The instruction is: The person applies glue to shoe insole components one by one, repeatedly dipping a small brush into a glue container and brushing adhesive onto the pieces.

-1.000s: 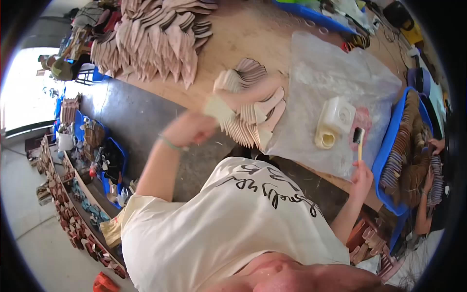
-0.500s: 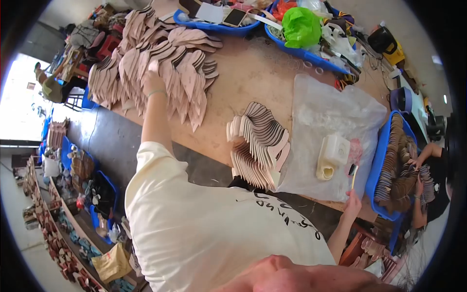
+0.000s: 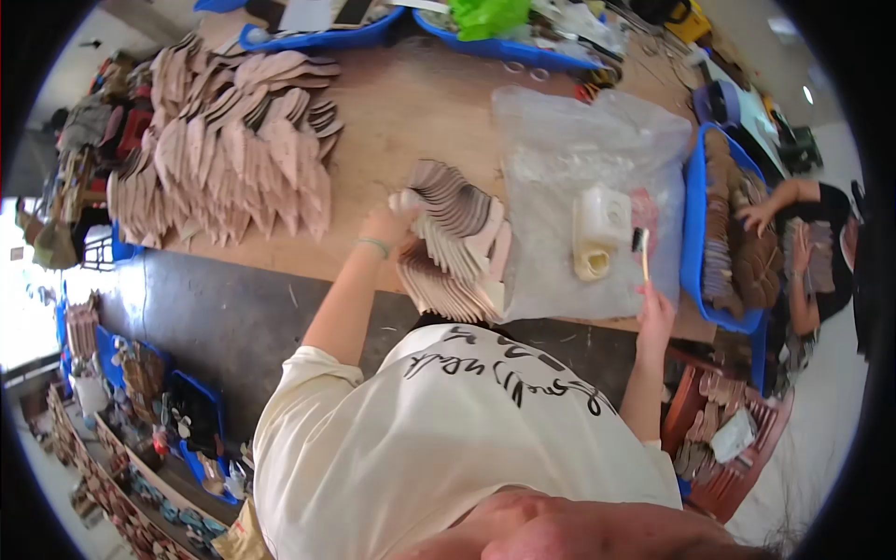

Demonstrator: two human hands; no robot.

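Observation:
My right hand is closed around the handle of a toothbrush-like brush, its dark bristles upward. Beside the brush stands a whitish plastic container with an open, yellowish mouth, on a clear plastic sheet. My left hand is at the left edge of a fanned stack of shoe insoles, with something white at its fingertips. Blur hides whether those fingers grip an insole. Farther left lies a large spread of overlapping pinkish insoles.
Blue trays full of odds and ends line the table's far side. A blue bin of brown pieces stands on the right, where another person's hands work. A reddish rack holds more pieces at lower right.
My left hand has moved from the large insole spread to the fanned stack, nearer my body. My right hand still holds the brush. The whole view has shifted.

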